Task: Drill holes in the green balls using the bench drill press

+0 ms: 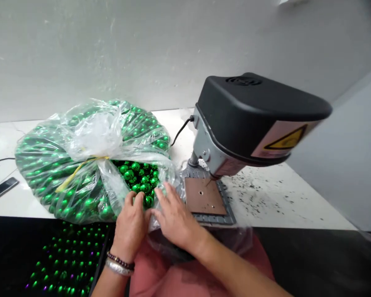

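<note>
A large clear plastic bag [92, 136] full of shiny green balls lies on the table, with a torn or open gap on its near side. Bare green balls [142, 175] show through this gap. At the gap's lower left edge is my left hand [130, 225], its fingers bent down onto the plastic. My right hand [174, 216] rests at the right edge of the gap, fingers outstretched and apart over the plastic. The two thumbs nearly meet. Loose plastic hangs beneath my hands over my lap. A yellow tie [76, 173] gathers the bag's neck.
A small black-topped drill press [259, 115] stands to the right, with a drilled brown board [204, 198] on its base. Dark shavings litter the white table [297, 198]. A dark tray [97, 264] of green balls sits lower left, and a phone [3, 187] lies at far left.
</note>
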The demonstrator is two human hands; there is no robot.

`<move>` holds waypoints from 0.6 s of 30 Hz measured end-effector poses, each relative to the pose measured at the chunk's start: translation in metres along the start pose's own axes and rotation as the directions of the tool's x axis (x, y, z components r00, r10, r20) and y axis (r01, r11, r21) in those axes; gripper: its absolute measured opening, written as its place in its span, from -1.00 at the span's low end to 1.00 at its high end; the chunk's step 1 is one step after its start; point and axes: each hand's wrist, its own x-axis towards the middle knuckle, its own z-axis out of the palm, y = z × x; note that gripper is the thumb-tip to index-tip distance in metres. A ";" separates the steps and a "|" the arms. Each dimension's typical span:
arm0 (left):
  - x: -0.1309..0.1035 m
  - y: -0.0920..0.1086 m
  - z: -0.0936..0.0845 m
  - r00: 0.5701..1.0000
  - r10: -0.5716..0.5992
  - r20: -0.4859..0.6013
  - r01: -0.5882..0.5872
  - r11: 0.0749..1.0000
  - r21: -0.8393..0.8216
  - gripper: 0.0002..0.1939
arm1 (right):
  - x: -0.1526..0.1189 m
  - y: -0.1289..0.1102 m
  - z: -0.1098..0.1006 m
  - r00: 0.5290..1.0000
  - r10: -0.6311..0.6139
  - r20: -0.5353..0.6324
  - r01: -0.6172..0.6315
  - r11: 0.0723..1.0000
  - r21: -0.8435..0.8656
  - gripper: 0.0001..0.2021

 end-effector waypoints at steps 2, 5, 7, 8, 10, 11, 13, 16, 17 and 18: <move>-0.001 -0.003 0.002 0.998 -0.025 0.056 0.021 0.998 0.064 -0.58 | -0.005 -0.001 0.022 0.992 0.104 0.073 -0.110 0.990 0.085 -0.48; 0.006 0.000 0.004 0.994 -0.062 0.088 0.051 0.992 0.119 -0.56 | 0.015 0.005 0.042 0.972 0.221 0.078 -0.228 0.968 0.107 -0.47; 0.011 0.005 0.009 0.997 -0.046 0.058 0.039 0.992 0.119 -0.56 | 0.029 0.010 0.041 0.955 0.292 0.056 -0.297 0.949 0.110 -0.45; 0.012 0.007 0.013 0.999 -0.033 0.027 0.029 0.993 0.111 -0.57 | 0.033 0.012 0.036 0.947 0.318 0.046 -0.321 0.941 0.109 -0.45; 0.013 0.011 0.021 0.998 -0.024 -0.055 0.029 0.996 0.086 -0.58 | 0.032 0.014 0.023 0.944 0.327 0.036 -0.329 0.939 0.100 -0.47; 0.012 0.012 0.025 0.995 -0.032 -0.090 0.039 0.996 0.075 -0.59 | 0.030 0.014 0.015 0.951 0.309 0.034 -0.310 0.946 0.093 -0.47; 0.013 0.014 0.032 0.990 -0.047 -0.132 0.055 0.997 0.058 -0.58 | 0.028 0.014 0.004 0.970 0.241 0.035 -0.243 0.967 0.071 -0.48; 0.022 0.016 0.040 0.982 -0.088 -0.165 0.094 0.995 0.028 -0.54 | 0.042 0.019 -0.001 0.984 0.168 0.066 -0.170 0.985 0.025 -0.43; 0.028 0.018 0.040 0.978 -0.114 -0.176 0.118 0.993 0.013 -0.53 | 0.051 0.023 -0.001 0.981 0.173 0.083 -0.174 0.985 0.005 -0.42; 0.035 0.021 0.040 0.974 -0.143 -0.176 0.146 0.989 0.001 -0.52 | 0.062 0.027 0.001 0.977 0.189 0.097 -0.188 0.982 -0.018 -0.42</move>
